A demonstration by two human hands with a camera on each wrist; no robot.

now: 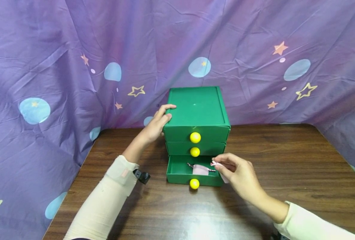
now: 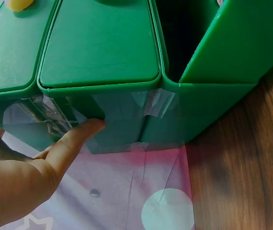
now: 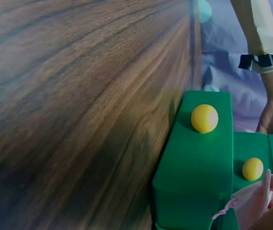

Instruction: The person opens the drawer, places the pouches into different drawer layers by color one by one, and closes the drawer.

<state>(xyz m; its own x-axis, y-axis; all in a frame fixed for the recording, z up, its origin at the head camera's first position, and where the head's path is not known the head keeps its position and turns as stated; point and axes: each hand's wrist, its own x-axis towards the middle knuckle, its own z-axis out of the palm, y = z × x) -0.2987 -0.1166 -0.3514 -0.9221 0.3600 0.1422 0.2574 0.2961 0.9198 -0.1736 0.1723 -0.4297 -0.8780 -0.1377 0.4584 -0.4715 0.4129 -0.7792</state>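
Note:
A green three-drawer cabinet [image 1: 198, 106] with yellow ball knobs stands on the table, its bottom drawer [image 1: 177, 178] pulled out. My left hand [image 1: 157, 125] rests against the cabinet's left side, fingertips over the top edge; in the left wrist view a finger [image 2: 76, 141] presses the side wall. Inside the drawer lies a small pale pink drawstring pouch [image 1: 200, 170], its cords spread to both sides. My right hand [image 1: 240, 175] pinches another pink pouch [image 3: 246, 203] with a twisted cord, at the drawer's right edge. Part of this pouch is hidden behind the fingers.
The upper two drawers are closed, with yellow knobs [image 1: 195, 137] facing me. Clear tape [image 2: 160, 103] runs over the cabinet's left side. Behind the brown wooden table [image 1: 285, 160] hangs a purple curtain [image 1: 165, 40] with stars and blue circles.

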